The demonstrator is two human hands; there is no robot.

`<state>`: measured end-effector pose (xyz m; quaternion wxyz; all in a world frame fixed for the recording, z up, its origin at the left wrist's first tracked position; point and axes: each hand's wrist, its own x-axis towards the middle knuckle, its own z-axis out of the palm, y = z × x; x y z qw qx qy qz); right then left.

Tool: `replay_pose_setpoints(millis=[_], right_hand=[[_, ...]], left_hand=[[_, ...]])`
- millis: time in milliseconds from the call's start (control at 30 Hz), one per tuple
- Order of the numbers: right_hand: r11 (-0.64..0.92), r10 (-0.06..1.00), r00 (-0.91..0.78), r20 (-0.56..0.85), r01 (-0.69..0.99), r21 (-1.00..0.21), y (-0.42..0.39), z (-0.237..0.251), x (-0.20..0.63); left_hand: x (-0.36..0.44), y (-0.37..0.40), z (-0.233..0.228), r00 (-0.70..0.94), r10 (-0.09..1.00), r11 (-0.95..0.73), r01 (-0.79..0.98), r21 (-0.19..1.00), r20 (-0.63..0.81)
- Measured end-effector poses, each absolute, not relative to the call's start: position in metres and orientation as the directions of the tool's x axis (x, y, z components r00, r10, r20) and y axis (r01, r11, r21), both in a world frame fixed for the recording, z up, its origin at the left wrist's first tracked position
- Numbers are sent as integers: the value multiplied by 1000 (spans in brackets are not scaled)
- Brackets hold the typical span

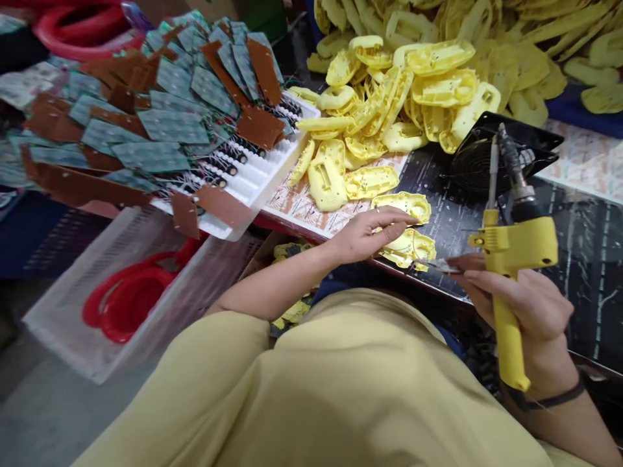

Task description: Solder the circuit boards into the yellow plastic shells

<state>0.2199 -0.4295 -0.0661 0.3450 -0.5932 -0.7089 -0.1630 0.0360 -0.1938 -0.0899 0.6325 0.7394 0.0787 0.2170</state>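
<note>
My right hand [523, 305] grips a yellow soldering gun [511, 259], its metal tip pointing up and away. Its fingertips also pinch a small metal piece [440, 264] at the bench edge. My left hand [367, 232] rests on a yellow plastic shell [409, 250] lying on the dark bench top [584, 246], fingers curled over it and pinching a thin wire. A second yellow shell [403, 204] lies just behind it.
A big heap of yellow plastic shells [413, 84] fills the back. A white tray [263, 175] at the left holds several brown and green circuit boards [160, 123]. A black fan [491, 155] sits behind the gun. A clear bin [111, 298] with red cable sits lower left.
</note>
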Motion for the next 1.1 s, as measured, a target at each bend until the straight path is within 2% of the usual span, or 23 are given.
replay_pose_setpoints(millis=[67, 133, 200, 267, 367, 533, 667, 733, 800, 867, 933, 1000, 1100], right_hand=[[235, 766, -35, 642, 945, -228, -444, -65, 224], [238, 782, -14, 623, 930, -279, -454, -64, 224], [232, 780, -3, 626, 930, -285, -458, -62, 223], [210, 780, 12, 625, 936, -281, -456, -61, 220], [199, 765, 23, 644, 942, -269, -446, -60, 217], [76, 703, 92, 705, 976, -202, -422, -66, 208], [186, 626, 79, 776, 951, -247, -403, -76, 198], [222, 633, 63, 772, 940, -259, -398, -82, 199], [244, 680, 78, 729, 914, -325, -396, -86, 206], [247, 734, 104, 671, 879, -407, -392, -90, 220], [237, 775, 90, 625, 875, -421, -384, -96, 236], [227, 799, 43, 600, 902, -366, -369, -105, 252], [210, 829, 33, 559, 907, -364, -345, -123, 267]], left_hand=[[40, -195, -87, 958, 279, -45, -58, 997, 68], [46, -198, -85, 993, 102, 70, 49, 996, -56], [51, -202, -85, 994, -81, 157, 89, 984, -77], [54, -205, -84, 984, -173, 270, 81, 959, -34], [56, -211, -80, 993, -111, 400, 74, 914, -32], [59, -229, -75, 980, 160, 555, 11, 832, -120], [58, -237, -71, 936, 320, 629, -97, 771, -144], [54, -230, -65, 909, 387, 585, -111, 804, -156], [47, -215, -57, 871, 467, 469, -96, 878, -154], [39, -193, -49, 840, 529, 285, -45, 957, -118], [34, -169, -45, 835, 547, 61, 35, 998, -63], [35, -148, -48, 852, 523, -170, 119, 978, -13], [45, -133, -61, 884, 467, -438, 205, 875, 27]])
